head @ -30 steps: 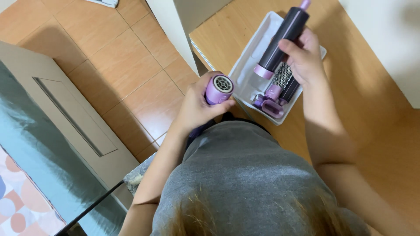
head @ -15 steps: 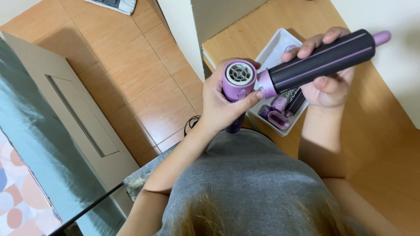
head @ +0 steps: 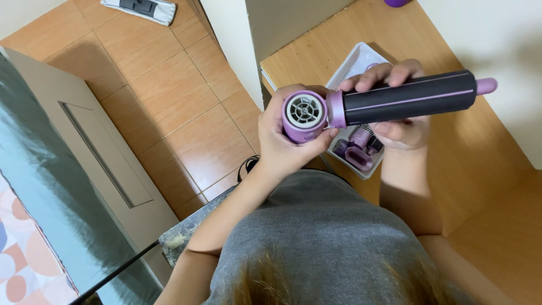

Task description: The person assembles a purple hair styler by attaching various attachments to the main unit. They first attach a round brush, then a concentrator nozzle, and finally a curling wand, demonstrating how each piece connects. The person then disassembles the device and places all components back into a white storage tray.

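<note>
Item: round purple dryer head (head: pixel 305 116), grille facing up, was held in the left hand (head: pixel 288 141), fingers wrapped closed around it. Item: dark barrel (head: pixel 409 97) with purple collar and end cap was gripped by the right hand (head: pixel 398 121), fingers closed over the top; its collar was set against the head, above the edge of the wooden table (head: pixel 480 164). Below lay a white tray (head: pixel 353 65) with purple attachments (head: pixel 357 153). Risk noted: if the collar were pressed on crooked, the joint could be jammed, or a piece could be dropped onto the tiled floor (head: pixel 169 96).
</note>
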